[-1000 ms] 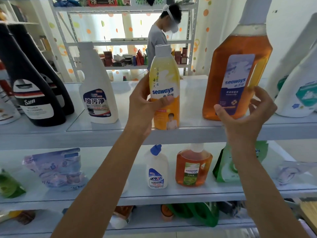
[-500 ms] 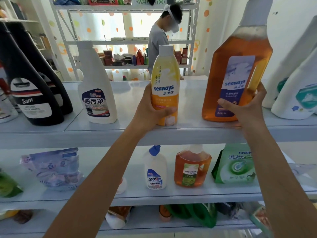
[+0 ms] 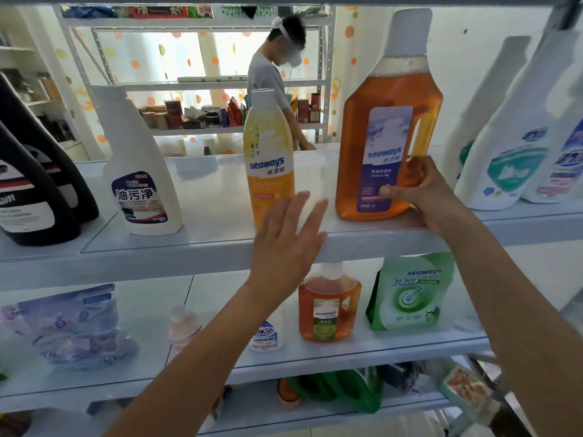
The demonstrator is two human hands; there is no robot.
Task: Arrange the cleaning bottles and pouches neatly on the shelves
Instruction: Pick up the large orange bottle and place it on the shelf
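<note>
Head view.

A: What is closest to the camera?

B: Two bare arms, reaching up. The left hand (image 3: 285, 244) is in front of the edge of the upper shelf (image 3: 214, 200). Its fingers (image 3: 315, 212) are straight and spread and hold nothing. They are blurred, so I cannot tell if they touch anything.

A: And the other hand?

B: The right hand (image 3: 424, 197) grips the big orange bottle (image 3: 388, 121) low at its handle side. The thumb lies across the blue label.

A: Where do the bottles stand?

B: The big orange bottle stands upright near the front edge of the upper shelf. The yellow bottle (image 3: 268, 152) stands upright to the left of it, with its foot hidden behind the left hand. Further left is a white bottle (image 3: 138, 171) with a blue label, then two black bottles (image 3: 34, 190). At the right end are tall white bottles (image 3: 511, 152) with blue-green labels.

A: And the shelf under it?

B: On the middle shelf (image 3: 151, 298) a bluish pouch (image 3: 69, 326) lies at the left. A small white bottle (image 3: 268, 335), a small orange bottle (image 3: 328, 307) and a green pouch (image 3: 410, 291) stand in a row at the right. Below that are dark green pouches (image 3: 347, 392), partly hidden.

A: And far away?

B: Behind the shelves, a person (image 3: 268, 77) in a grey shirt stands at another rack (image 3: 195, 86) with small boxes.
</note>
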